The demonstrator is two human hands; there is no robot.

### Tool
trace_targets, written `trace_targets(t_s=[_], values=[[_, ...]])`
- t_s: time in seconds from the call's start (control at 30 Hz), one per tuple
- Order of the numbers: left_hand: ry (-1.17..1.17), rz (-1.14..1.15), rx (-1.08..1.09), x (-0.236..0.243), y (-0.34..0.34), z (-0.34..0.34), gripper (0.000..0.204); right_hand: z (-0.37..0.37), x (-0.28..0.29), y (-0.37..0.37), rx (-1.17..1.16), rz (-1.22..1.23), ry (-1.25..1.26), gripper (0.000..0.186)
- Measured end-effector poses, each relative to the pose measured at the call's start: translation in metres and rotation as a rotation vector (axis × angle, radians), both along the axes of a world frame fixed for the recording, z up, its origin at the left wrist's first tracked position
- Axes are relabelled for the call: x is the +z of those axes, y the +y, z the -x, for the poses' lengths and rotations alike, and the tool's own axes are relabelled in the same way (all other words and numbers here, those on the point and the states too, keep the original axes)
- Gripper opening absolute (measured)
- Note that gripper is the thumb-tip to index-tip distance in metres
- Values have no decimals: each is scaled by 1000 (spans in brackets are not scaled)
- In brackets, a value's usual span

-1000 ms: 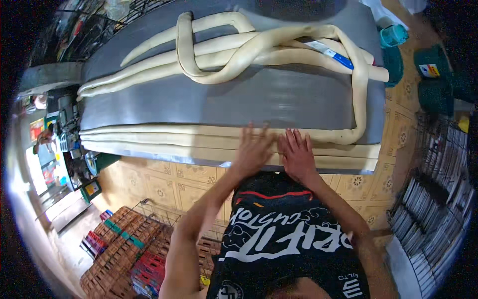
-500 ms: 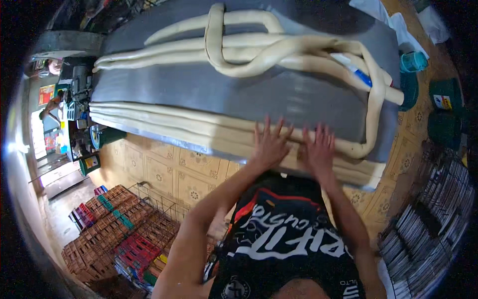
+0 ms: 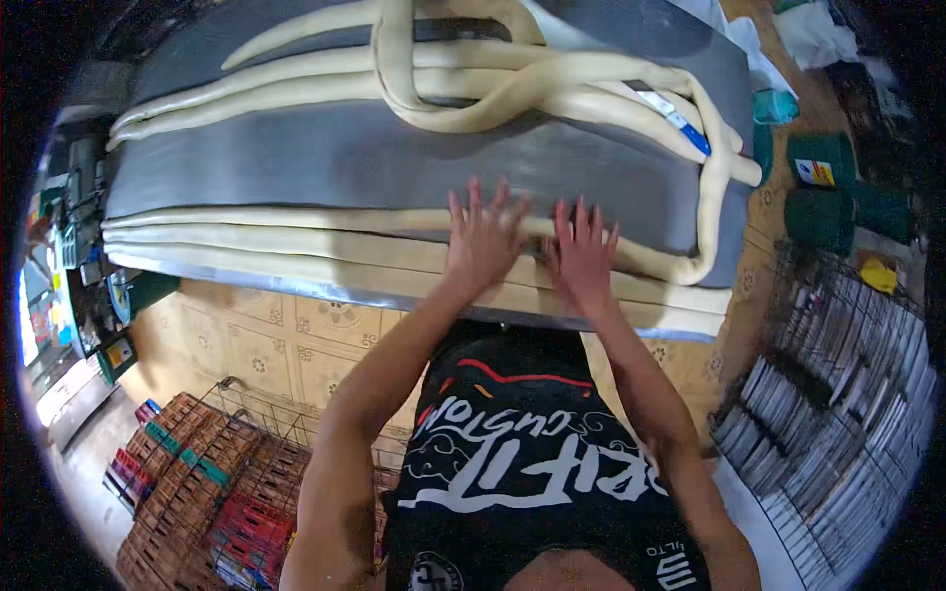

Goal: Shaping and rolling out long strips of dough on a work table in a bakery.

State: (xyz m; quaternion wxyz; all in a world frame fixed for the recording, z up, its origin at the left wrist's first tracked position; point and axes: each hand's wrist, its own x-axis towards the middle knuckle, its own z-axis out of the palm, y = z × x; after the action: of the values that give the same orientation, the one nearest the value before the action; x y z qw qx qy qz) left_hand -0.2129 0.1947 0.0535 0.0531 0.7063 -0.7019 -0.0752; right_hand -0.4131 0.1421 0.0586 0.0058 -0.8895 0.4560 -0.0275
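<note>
Long pale dough ropes [image 3: 296,236] lie side by side along the near edge of the grey table [image 3: 296,167]. My left hand [image 3: 485,239] rests on the ropes with its fingers stretched toward the far side. Beside it, my right hand [image 3: 583,258] lies palm down with fingers spread, also on the dough. Both hands are open and cover part of the farthest near-edge rope. Past my right hand, that rope bends up at the table's right end into a thick looping dough rope [image 3: 473,118]. A blue-handled knife [image 3: 696,141] lies among the far ropes.
Stacked brown and red crates [image 3: 197,483] stand on the floor at lower left, beside a wire rack. Stacked metal trays [image 3: 818,414] fill the right. Dark green bins [image 3: 820,219] and a teal container [image 3: 775,106] are beyond the table's right end. Machinery stands at far left.
The view has shifted, so the table sits farther left and higher. Both hands stay on the dough, their fingers now reaching farther over the far rope.
</note>
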Motion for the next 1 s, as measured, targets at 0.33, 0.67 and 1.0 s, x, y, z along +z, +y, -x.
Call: trace_targets(t_s=[0.33,0.67,1.0], values=[[-114,-140,-46,-1,77,-86,60,137,22,3,81,-334,-217,69],[276,-143,-57,27,-40,160,57,220,65,-113,49,-746,-21,55],[136,-642,-79,59,-67,150,51,399,92,-128,101,-542,28,61]])
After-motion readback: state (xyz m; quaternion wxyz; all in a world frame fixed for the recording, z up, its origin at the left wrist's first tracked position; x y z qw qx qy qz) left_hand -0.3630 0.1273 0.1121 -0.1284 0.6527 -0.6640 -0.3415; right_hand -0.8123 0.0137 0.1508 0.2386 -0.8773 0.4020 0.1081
